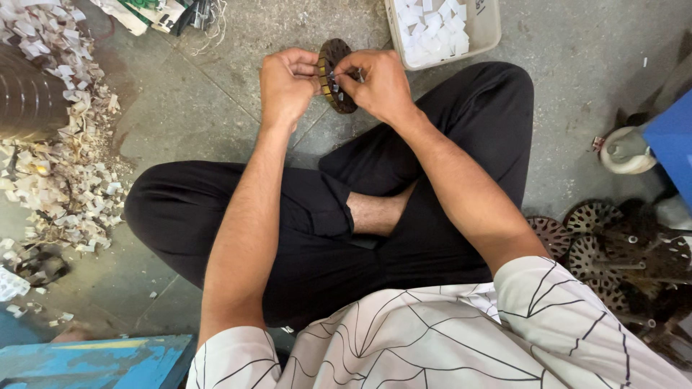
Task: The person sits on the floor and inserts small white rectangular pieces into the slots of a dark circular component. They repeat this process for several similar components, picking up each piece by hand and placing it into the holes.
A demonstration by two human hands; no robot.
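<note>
1. Looking down from the head camera, a person sits cross-legged on a grey concrete floor (577, 86), holding a dark round slotted disc (334, 75) on edge in front of the knees, between both hands.
2. By its look, the disc is stiff and fairly heavy for its size, probably metal, with small pale paper slips tucked in its rim slots. It seems best held by the outer rim, away from the slips, which look light and easy to bend.
3. Left hand (287, 85): fingers curled closed on the disc's left edge, steadying it.
4. Right hand (378, 83): thumb and fingertips pinched together against the disc's face, on or around a small white slip; the exact hold is too small to tell.
5. Just beyond the hands sits a pale plastic tray (484, 27) filled with white paper slips.
6. Off to the left lies a heap of paper scraps (65, 173) beside a dark ribbed cylinder (29, 94).
7. At the right, well apart from the hands, lies a pile of similar discs on shafts (620, 259).
</note>
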